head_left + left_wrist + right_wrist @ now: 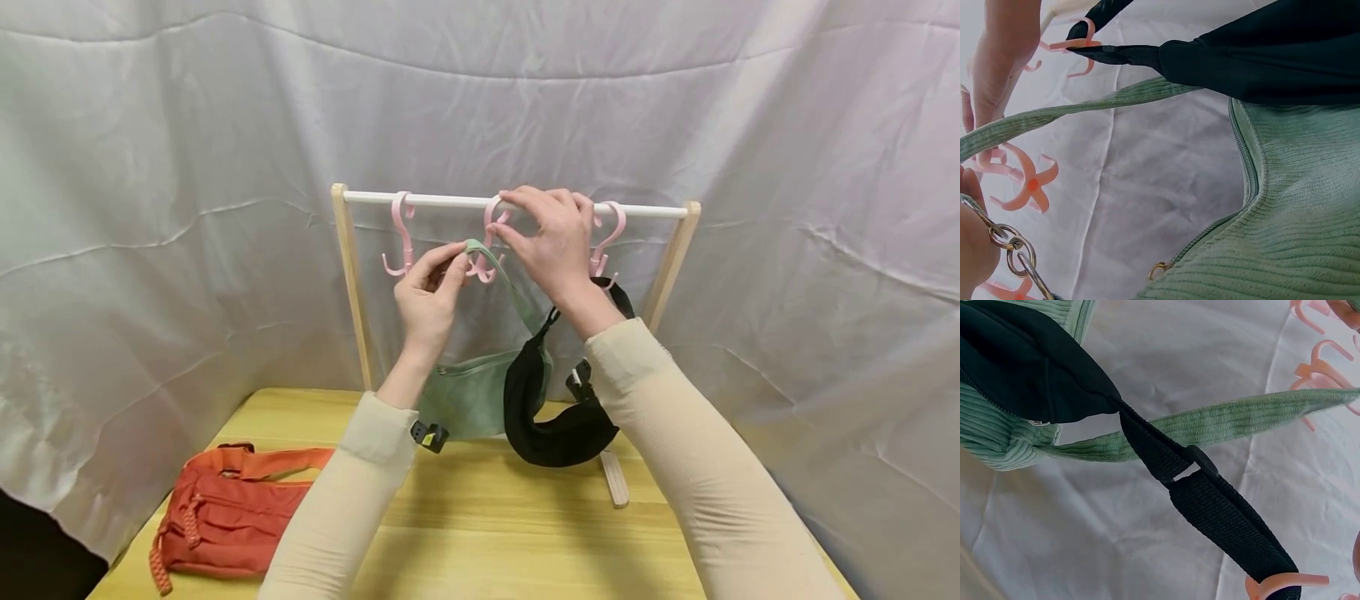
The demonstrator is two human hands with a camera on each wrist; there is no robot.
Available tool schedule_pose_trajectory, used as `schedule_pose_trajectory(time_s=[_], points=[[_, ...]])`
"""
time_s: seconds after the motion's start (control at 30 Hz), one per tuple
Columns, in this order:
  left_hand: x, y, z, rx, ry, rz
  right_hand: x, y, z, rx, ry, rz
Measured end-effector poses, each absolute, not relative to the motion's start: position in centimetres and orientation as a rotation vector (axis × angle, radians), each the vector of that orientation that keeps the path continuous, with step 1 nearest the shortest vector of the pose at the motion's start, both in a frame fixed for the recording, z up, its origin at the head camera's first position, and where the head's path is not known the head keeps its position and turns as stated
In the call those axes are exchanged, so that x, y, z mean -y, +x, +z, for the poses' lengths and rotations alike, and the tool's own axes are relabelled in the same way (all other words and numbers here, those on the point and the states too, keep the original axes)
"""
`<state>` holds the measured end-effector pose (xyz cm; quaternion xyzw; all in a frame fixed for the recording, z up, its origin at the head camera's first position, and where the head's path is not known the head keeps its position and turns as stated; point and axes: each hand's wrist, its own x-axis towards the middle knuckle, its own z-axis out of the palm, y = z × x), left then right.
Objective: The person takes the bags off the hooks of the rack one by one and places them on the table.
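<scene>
Between thumb and fingertips, my left hand (429,292) pinches the strap (521,302) of a green corduroy shoulder bag (468,398), beside the lower prongs of the middle pink hook (489,237). The bag hangs below, partly behind a black bag. My right hand (553,242) grips that hook near its top, close to the white rail (450,201). From the right-hand pink hook (613,225) the black bag (558,446) hangs by its strap (1229,519). In the left wrist view, a metal chain (1016,250) crosses near the left hand.
A red-orange bag (236,517) lies at the left of the yellow wooden table (480,542). The rack has wooden posts (671,267) and a foot (615,481). Another pink hook (402,229) hangs at left with nothing on it. Pale cloth (480,108) hangs behind.
</scene>
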<state>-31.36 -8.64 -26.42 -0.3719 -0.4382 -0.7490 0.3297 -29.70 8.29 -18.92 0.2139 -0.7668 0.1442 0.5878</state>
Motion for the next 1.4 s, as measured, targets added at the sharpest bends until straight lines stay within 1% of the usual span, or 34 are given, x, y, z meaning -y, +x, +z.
schedule_pose_trajectory(time_s=[0.87,1.4], points=[[11.0,-30.5,-27.7,1.125,-0.914,-1.968,-8.6,-29.9,-19.0,1.803,0.525,0.309],[13.3,-30.1,-28.0,1.152,-0.859,-1.947,-8.7,-29.9,-18.8,1.839,0.525,0.309]])
